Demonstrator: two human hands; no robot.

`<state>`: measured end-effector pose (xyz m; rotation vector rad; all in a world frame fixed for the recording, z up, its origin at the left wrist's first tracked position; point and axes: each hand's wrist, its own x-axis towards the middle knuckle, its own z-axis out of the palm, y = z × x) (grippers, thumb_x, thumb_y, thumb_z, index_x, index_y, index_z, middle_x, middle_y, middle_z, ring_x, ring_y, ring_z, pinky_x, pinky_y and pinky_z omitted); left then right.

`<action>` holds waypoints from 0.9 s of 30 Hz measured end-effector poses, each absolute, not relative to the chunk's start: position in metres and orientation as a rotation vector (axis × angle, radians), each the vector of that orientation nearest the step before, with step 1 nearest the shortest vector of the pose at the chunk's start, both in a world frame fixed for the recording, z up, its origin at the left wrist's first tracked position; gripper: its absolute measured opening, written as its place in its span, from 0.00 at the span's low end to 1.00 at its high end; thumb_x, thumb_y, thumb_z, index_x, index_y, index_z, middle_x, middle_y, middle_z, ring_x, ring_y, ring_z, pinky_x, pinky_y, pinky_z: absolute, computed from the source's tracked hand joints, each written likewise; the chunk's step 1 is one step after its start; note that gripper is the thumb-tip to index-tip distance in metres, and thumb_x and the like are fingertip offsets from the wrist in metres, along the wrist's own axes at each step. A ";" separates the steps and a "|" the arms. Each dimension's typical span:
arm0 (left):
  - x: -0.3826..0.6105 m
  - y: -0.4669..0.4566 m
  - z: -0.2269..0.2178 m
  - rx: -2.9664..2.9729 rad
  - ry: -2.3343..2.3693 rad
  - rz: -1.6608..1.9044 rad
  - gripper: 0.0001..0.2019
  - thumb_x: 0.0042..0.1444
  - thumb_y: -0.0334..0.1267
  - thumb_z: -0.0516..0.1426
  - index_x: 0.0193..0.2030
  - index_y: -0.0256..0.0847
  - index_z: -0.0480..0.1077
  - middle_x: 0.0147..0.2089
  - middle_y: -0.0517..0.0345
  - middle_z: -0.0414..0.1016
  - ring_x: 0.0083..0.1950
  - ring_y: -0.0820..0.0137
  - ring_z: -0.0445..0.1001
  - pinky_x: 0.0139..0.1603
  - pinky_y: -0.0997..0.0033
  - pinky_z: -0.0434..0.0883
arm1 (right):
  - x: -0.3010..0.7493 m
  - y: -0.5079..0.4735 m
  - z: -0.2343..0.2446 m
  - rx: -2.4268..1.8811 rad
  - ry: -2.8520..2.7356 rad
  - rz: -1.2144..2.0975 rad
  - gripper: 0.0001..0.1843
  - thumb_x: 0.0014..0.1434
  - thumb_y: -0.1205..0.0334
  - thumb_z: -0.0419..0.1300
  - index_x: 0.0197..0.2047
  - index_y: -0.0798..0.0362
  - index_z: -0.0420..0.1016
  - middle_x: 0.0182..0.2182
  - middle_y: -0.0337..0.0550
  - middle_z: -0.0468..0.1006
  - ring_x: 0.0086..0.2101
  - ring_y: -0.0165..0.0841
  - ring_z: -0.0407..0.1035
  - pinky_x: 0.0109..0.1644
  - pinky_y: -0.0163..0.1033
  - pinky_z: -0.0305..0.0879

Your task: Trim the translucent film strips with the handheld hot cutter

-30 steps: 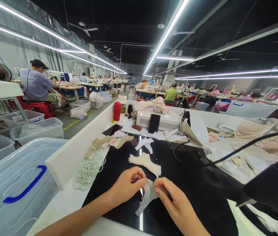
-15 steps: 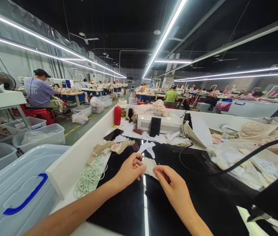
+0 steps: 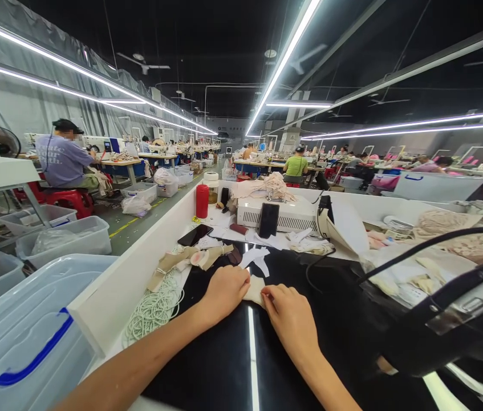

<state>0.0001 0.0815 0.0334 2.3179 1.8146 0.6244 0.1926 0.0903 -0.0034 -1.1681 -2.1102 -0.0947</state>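
Between my hands is a small cream fabric piece [image 3: 254, 290], held just above the glossy black tabletop [image 3: 224, 365]. My left hand [image 3: 224, 290] is closed, thumb and fingers pinching the piece's left edge. At its right edge my right hand [image 3: 289, 313] grips it between thumb and fingertips. White cut pieces [image 3: 256, 260] lie on the black surface just beyond the fabric. Left of my left hand are beige fabric strips [image 3: 177, 264] and a tangle of pale green cord [image 3: 153, 308].
A black machine arm [image 3: 450, 319] with a cable [image 3: 429, 242] stands at the right. Along the back are a white machine box [image 3: 292, 218], a propped phone [image 3: 268, 220] and a red canister [image 3: 202, 201]. A lidded plastic bin [image 3: 36, 319] sits left of the white side wall [image 3: 138, 262].
My left hand has closed from loosely spread fingers to a pinch on the fabric's left edge. The black machine arm at the right has come further into view.
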 end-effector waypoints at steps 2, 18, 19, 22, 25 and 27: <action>0.000 0.083 0.030 2.370 1.846 0.572 0.15 0.73 0.44 0.63 0.59 0.39 0.75 0.59 0.49 0.78 0.55 0.59 0.80 0.57 0.51 0.80 | 0.192 0.091 -0.007 -1.170 -2.113 -0.109 0.20 0.76 0.60 0.51 0.35 0.49 0.80 0.31 0.45 0.79 0.33 0.40 0.70 0.41 0.45 0.58; -0.019 0.068 0.039 2.619 1.601 0.898 0.13 0.72 0.39 0.52 0.41 0.43 0.77 0.46 0.51 0.79 0.50 0.55 0.77 0.56 0.50 0.72 | 0.249 -0.015 0.039 -1.105 -2.211 0.250 0.07 0.71 0.66 0.64 0.41 0.44 0.81 0.37 0.33 0.85 0.39 0.32 0.79 0.49 0.37 0.74; -0.015 0.064 0.039 2.630 1.563 0.895 0.13 0.72 0.40 0.52 0.41 0.43 0.77 0.45 0.52 0.79 0.49 0.56 0.77 0.55 0.52 0.73 | 0.265 -0.023 0.038 -1.146 -2.200 0.265 0.08 0.71 0.65 0.63 0.40 0.44 0.81 0.35 0.33 0.84 0.37 0.31 0.79 0.46 0.36 0.74; 0.006 0.051 0.034 2.664 1.438 0.871 0.12 0.73 0.40 0.52 0.43 0.45 0.77 0.44 0.55 0.80 0.47 0.59 0.78 0.52 0.57 0.74 | 0.320 -0.040 0.033 -1.321 -2.115 0.254 0.11 0.73 0.62 0.59 0.40 0.44 0.82 0.33 0.35 0.84 0.33 0.33 0.79 0.39 0.37 0.75; 0.036 0.035 0.028 2.679 1.285 0.823 0.12 0.74 0.36 0.52 0.44 0.45 0.77 0.44 0.56 0.80 0.46 0.61 0.79 0.51 0.60 0.74 | 0.371 -0.046 0.023 -1.483 -2.009 0.202 0.13 0.74 0.56 0.57 0.41 0.44 0.83 0.36 0.39 0.86 0.36 0.36 0.81 0.38 0.39 0.77; 0.058 0.024 0.025 2.687 1.195 0.765 0.11 0.74 0.33 0.53 0.44 0.44 0.77 0.44 0.57 0.80 0.46 0.62 0.79 0.50 0.61 0.74 | 0.394 -0.048 0.016 -1.561 -1.953 0.159 0.14 0.75 0.54 0.56 0.43 0.44 0.83 0.37 0.41 0.86 0.36 0.38 0.81 0.36 0.41 0.77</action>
